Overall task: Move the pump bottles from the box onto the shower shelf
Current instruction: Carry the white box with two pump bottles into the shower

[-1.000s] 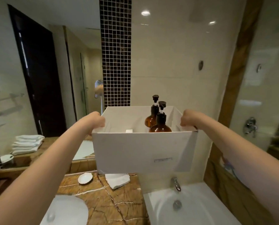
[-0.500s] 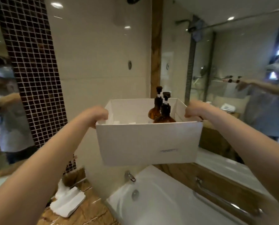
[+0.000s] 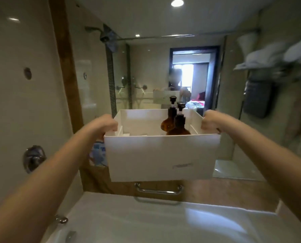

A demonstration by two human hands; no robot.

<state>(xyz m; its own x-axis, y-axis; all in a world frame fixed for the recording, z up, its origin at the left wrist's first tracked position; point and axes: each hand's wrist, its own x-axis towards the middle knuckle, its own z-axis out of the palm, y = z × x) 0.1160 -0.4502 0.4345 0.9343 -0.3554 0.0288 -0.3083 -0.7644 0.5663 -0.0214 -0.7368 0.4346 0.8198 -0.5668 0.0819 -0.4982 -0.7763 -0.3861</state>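
the white bathtub [image 3: 146, 223] fills the bottom of the view, its rim running across below a brown stone ledge [image 3: 233, 192] that carries a chrome grab bar [image 3: 159, 190]. beyond the ledge a glass shower screen [image 3: 121, 76] and a shower head [image 3: 105, 36] stand at the far left, and a dark doorway [image 3: 193, 74] opens behind them. high on the right wall a rack holds folded white towels [image 3: 277, 53], blurred.

a white box [image 3: 162, 155] is held up in the air over the ledge, level, its long front wall facing the camera with a small label near that wall's lower right corner. the left hand [image 3: 105, 124] is curled over the rim of the box's left wall, fingers folded tight on the cardboard. the right hand [image 3: 211, 122] is clenched the same way over the rim of the right wall. both arms reach straight forward.

inside the box, in its right half, stand two amber pump bottles, both upright. the nearer pump bottle [image 3: 178, 128] sits close to the front wall; the farther pump bottle [image 3: 168, 122] is just beside it to the left and behind, partly covered by it. their black pump heads rise above the box's rim. whether the two touch cannot be told. low white dividers [image 3: 123, 133] show in the box's left half.
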